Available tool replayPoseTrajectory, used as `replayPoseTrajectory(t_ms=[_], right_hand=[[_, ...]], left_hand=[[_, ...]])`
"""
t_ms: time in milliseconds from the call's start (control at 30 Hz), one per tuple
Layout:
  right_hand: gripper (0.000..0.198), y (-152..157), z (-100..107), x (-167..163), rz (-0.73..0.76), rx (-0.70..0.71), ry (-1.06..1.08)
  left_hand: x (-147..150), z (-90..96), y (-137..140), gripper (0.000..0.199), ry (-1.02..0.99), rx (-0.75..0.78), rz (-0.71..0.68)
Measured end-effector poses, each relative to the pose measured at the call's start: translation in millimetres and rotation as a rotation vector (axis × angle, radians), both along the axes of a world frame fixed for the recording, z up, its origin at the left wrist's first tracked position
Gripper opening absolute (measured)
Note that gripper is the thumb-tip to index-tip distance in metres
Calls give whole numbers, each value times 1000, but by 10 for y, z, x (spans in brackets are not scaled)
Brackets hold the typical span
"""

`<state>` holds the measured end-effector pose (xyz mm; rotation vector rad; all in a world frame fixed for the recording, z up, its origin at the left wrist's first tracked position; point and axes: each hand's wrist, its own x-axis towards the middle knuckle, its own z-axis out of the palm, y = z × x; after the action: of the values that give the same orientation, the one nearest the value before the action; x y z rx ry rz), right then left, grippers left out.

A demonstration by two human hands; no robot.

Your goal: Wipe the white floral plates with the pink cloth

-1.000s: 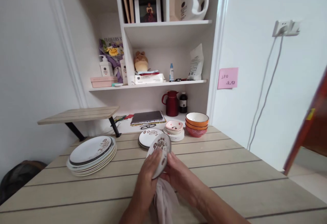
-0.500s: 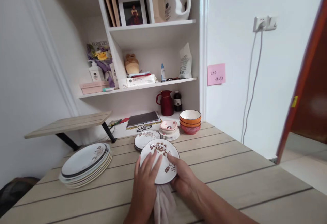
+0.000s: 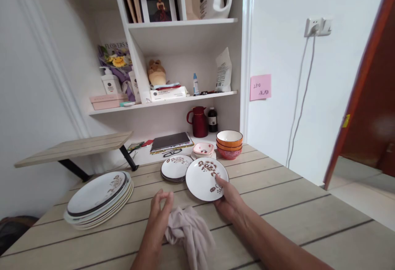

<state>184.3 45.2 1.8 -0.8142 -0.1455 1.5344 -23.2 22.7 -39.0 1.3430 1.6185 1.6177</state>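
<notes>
Flowered plate (image 3: 202, 185): the right hand (image 3: 230, 202) grips its right rim, thumb on top, above the desk (image 3: 277, 208). Close behind are dark-rimmed plates (image 3: 176, 166), and at left a pile of bigger plates (image 3: 97, 194). Unlike 0.5 s ago, the left hand (image 3: 158, 210) is off the plate, fingers loosely curled against a crumpled cloth (image 3: 189, 233); whether it grips that, I cannot tell. Orange bowls (image 3: 229, 140) nest in a red bowl (image 3: 229, 153); a pink dish (image 3: 203, 149) tops small white plates (image 3: 194, 155).
</notes>
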Motion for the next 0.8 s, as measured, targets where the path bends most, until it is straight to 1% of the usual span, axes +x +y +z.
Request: replayPoseTrajectory(t_ms=[100,133,200,267,333,400,467,500,567,633,700,800], right_hand=[[43,-38,-16,-35,42,27,-23],[43,-43,-18,-39,51,33,-30],[43,-46,-13,-38,65,43,-45],[42,-45,1,-32,75,46,-59],[40,-50,20,-31,87,46,-70],[39,-68,39,-37,116,53,-91],[39,-95,52,-50,157,66,-126],[40,-111,55,-58,180,73,-145],[41,-143,57,-74,226,96,-179],[43,-169,57,-90,259,128,-215],[44,-190,60,-105,282,137,-247],[43,-227,79,-134,365,137,-224]], left_hand=[[-15,36,-71,44,131,-30,-71],[-27,60,-104,42,211,-48,-113],[-44,117,-171,36,401,-128,-247],[-35,183,-220,29,514,-153,-295],[-3,259,-243,22,493,-122,-299],[36,350,-250,18,406,-73,-295],[70,448,-255,19,324,-27,-259],[84,492,-260,22,282,0,-220],[106,557,-275,27,187,56,-115],[127,575,-285,28,111,131,-10],[153,548,-285,24,105,222,66],[211,463,-271,17,228,366,133]])
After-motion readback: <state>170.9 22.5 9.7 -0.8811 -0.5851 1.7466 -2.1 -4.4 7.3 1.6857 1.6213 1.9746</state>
